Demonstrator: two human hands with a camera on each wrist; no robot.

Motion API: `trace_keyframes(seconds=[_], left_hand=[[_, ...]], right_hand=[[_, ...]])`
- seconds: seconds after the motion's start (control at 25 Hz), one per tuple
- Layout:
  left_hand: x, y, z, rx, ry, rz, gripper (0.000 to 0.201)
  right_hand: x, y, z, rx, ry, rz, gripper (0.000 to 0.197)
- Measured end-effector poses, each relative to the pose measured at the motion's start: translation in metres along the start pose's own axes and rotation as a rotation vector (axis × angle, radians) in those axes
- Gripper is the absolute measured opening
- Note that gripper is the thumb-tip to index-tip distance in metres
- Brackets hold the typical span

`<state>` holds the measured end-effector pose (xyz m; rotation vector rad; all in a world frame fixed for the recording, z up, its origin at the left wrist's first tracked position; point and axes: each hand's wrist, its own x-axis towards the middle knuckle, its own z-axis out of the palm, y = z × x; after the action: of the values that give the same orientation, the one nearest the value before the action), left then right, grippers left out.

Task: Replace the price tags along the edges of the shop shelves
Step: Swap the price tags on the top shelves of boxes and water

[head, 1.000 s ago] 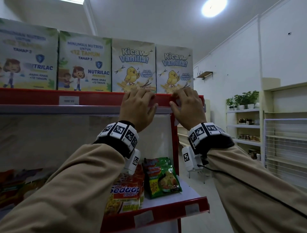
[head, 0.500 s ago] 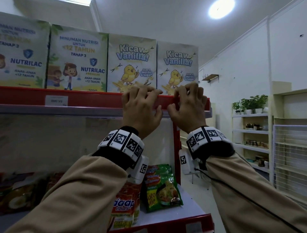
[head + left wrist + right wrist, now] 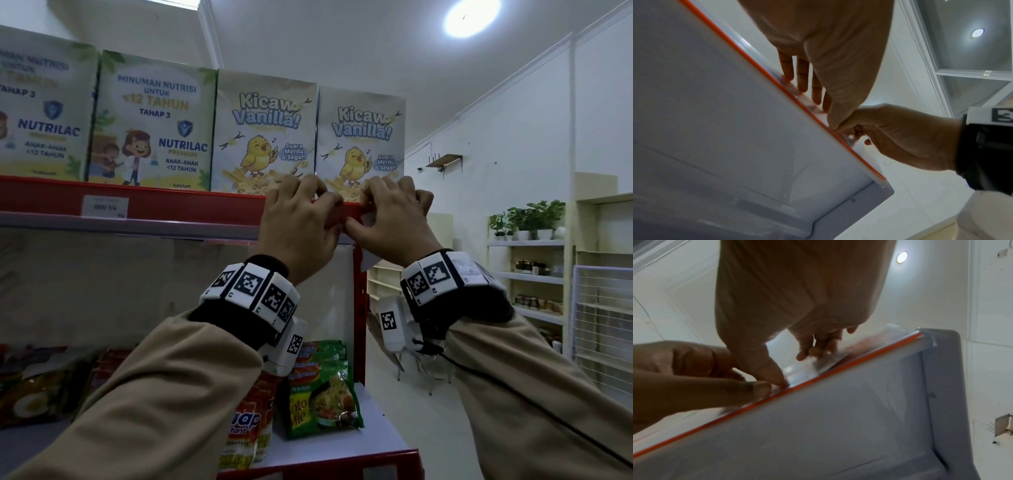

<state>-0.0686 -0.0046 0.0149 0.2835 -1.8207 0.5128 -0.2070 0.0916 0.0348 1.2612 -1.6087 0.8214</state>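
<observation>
Both arms reach up and forward, sleeves tan, wrists banded. The left hand (image 3: 298,222) and right hand (image 3: 394,219) sit side by side, nearly touching, backs toward the head camera, fingers curled over, thumbs tucked beneath and meeting.

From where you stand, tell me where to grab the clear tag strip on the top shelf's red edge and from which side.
Take the clear tag strip by its upper lip, fingers hooked over from above and thumbs braced on the front of the red shelf edge, as the left hand and right hand do. It lies flat against the edge, so probably only that lip gives purchase.
</observation>
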Motion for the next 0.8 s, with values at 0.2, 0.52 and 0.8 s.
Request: trace_keyframes(seconds=[0.2,0.52,0.8], left_hand=[[0.008,0.005,0.003,0.001,-0.041,-0.003,0.037],[0.004,0.009,0.008,-0.037,-0.006,-0.031,0.03],[0.005,0.01,0.007,-0.086,0.003,-0.064,0.031]], right_hand=[[-0.001,0.014,-0.011,0.055,0.05,-0.112,0.045],[-0.013,0.028,-0.016,0.068,0.088,-0.123,0.059],[-0.007,0.038,-0.037,0.252,0.051,-0.053,0.021]])
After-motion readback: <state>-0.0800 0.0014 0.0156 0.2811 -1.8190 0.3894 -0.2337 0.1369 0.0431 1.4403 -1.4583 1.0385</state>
